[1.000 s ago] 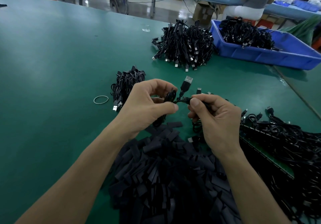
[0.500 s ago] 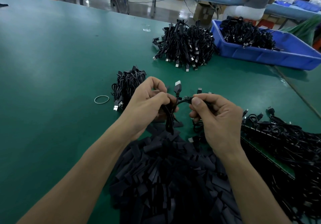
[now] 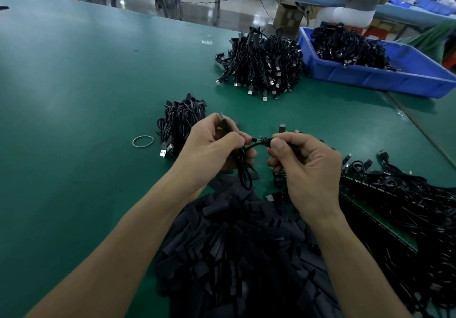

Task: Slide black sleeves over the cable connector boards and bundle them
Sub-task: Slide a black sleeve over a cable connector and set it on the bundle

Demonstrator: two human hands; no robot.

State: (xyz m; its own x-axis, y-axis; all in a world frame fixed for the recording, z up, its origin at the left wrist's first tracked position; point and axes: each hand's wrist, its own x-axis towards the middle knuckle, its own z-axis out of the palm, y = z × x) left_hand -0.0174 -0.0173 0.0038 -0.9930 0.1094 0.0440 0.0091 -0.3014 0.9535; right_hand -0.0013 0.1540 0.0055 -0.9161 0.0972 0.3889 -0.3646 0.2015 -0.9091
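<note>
Head-cam view of person's body: only 2 forearms & hands are shown. Left forearm (image 3: 123,251) & right forearm (image 3: 345,256) are seen bare to the bottom frame edge. Left hand (image 3: 212,149) & right hand (image 3: 311,167) are bare too. Right thumbnail (image 3: 277,144) is seen trimmed short, approx. level w/ the fingertip. Knuckle creases are made out on the right hand's back.

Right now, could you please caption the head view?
Left hand and right hand hold one cable, its connector board bare between them.
</note>
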